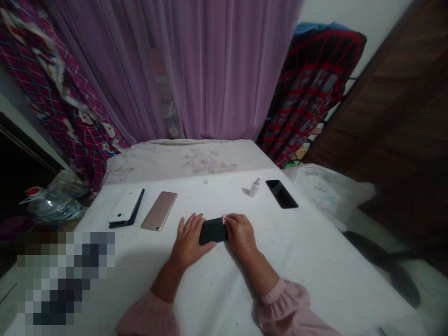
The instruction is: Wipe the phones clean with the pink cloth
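Note:
A dark phone (213,231) lies crosswise on the white-covered table between my hands. My left hand (189,240) grips its left end, with the thumb along the near edge and the fingers at the far side. With bent fingers, my right hand (241,234) pinches a small pale pink piece (224,218), perhaps cloth, against the phone's far right corner. Part of that piece is hidden by the fingers. To the left lies a rose-gold phone (159,211), face down. Ahead and to the right stands a small white spray bottle (255,187).
At the far left a white phone (122,208) rests on a dark one (137,210). A black phone (282,194) lies at the right edge of the table (315,275). A tiny pale square (206,182) is further back. A water jug (52,205) and plastic bag (325,191) flank the table.

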Demonstrator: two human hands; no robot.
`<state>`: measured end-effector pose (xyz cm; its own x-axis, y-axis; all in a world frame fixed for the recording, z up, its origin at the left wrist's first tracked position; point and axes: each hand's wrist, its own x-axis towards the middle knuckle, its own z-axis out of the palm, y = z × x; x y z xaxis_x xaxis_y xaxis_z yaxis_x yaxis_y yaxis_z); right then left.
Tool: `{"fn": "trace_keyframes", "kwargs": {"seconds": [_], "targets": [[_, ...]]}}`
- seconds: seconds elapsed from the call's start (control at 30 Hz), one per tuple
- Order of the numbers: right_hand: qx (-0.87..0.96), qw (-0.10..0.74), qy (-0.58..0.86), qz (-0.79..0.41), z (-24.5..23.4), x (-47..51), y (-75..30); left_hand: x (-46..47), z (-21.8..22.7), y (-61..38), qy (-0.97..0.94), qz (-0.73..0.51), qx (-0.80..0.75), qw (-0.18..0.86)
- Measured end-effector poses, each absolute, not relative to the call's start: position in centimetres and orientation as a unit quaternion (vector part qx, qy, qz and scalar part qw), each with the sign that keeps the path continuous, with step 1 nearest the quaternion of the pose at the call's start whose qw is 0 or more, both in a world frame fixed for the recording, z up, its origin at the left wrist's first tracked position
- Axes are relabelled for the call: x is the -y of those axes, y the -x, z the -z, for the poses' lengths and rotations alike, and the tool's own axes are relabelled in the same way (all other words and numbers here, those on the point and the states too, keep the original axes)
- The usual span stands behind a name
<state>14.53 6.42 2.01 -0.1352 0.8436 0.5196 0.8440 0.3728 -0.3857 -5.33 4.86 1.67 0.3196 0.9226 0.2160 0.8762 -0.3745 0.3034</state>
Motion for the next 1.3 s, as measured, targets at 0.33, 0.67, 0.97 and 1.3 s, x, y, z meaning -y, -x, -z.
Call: {"fn": "trace_keyframes", "kwargs": {"seconds": [0.33,0.67,0.97,1.3], "targets": [[0.734,0.355,0.579,0.027,-1.8,-5.7,-17.7,-5.0,-1.3,5.6,-0.812,-0.179,-0.551,0.066],[0.779,0.343,0.525,-0.006,-2.1,-3.6,-14.0,-5.0,-1.3,5.6,-0.813,-0.181,-0.55,0.059],[0.732,0.353,0.582,0.024,-2.0,-3.0,-18.3,-5.0,-1.3,5.6,-0.812,-0.18,-0.551,0.066],[0.772,0.356,0.526,0.009,-2.3,-2.1,-15.6,-5.0,-1.3,5.7,-0.815,-0.189,-0.544,0.063]]}}
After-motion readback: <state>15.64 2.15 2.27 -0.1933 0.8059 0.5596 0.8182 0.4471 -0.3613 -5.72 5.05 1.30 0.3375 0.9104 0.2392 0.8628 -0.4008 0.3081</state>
